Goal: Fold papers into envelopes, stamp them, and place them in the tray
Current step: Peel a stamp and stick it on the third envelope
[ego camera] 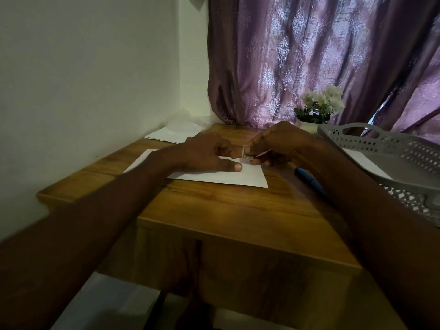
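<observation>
Envelope [221, 173] flat, long axis left-right | left hand [204, 154] pressing | right hand [281, 146] pinching stamp [246, 155]

white envelope [215, 173], brown wood-grain table [228, 203], grey lattice-patterned tray [390, 148], purple damask curtain [321, 55].

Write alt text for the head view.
Right hand pinches a stamp over a white envelope that the left hand presses on a wooden table. A grey tray stands at right.
</observation>
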`<control>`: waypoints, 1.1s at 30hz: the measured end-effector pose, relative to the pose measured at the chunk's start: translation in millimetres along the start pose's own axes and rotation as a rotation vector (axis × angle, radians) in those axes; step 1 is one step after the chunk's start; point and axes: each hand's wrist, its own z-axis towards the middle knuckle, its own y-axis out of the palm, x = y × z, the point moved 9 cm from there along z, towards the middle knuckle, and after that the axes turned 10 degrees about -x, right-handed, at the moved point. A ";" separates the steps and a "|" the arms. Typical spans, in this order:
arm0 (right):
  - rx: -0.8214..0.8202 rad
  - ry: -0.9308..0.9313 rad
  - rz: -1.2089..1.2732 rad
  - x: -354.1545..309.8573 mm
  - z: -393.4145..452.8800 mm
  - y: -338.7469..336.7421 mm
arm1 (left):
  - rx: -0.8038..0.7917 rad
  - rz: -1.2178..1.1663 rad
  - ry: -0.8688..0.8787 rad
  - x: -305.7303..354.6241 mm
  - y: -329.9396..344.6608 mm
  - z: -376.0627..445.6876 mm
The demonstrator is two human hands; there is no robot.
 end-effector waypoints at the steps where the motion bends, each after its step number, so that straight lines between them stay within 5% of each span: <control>1: -0.035 0.012 -0.006 0.8 0.0 0.8 | 0.007 0.052 -0.029 -2.5 -0.9 0.6; 9: -0.262 0.170 -0.115 11.5 0.9 16.2 | 0.022 0.092 -0.006 -2.0 -2.3 0.3; 33: -0.343 0.122 -0.261 10.1 0.2 21.4 | -0.007 0.094 -0.022 -11.2 2.4 7.8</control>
